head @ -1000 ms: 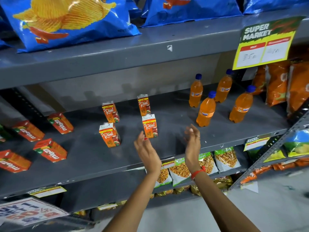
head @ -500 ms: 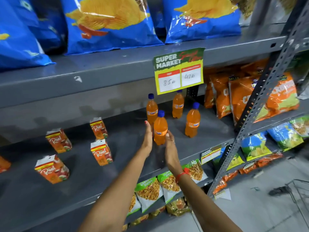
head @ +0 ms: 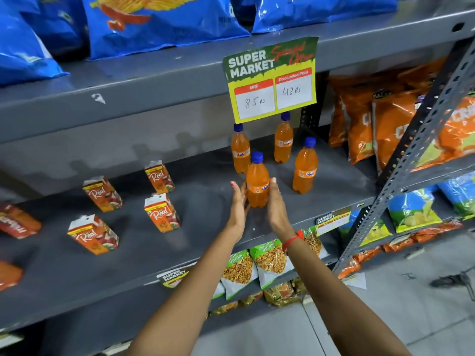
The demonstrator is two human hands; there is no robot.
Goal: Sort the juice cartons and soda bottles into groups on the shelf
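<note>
Several orange soda bottles with blue caps stand on the grey middle shelf point(head: 200, 253). The front soda bottle point(head: 257, 181) is clasped between my left hand point(head: 239, 204) and my right hand point(head: 276, 204), palms pressed on either side of it. Behind it stand a second bottle point(head: 240, 150), a third bottle point(head: 283, 140) and one more bottle point(head: 305, 168) to the right. Left of the hands, several red-orange juice cartons stand upright, among them one carton point(head: 162, 213), another carton point(head: 158, 177) and a near-left carton point(head: 93, 235).
A yellow-green price sign point(head: 272, 80) hangs from the upper shelf above the bottles. Blue chip bags point(head: 159, 21) lie on top. Orange snack bags point(head: 380, 119) fill the right bay behind a slanted metal upright point(head: 411, 160). More red cartons point(head: 18, 222) lie at far left.
The view has swung right and closer to the bottles. Both hands moved from open air in front of the cartons to the front soda bottle and closed around it.
</note>
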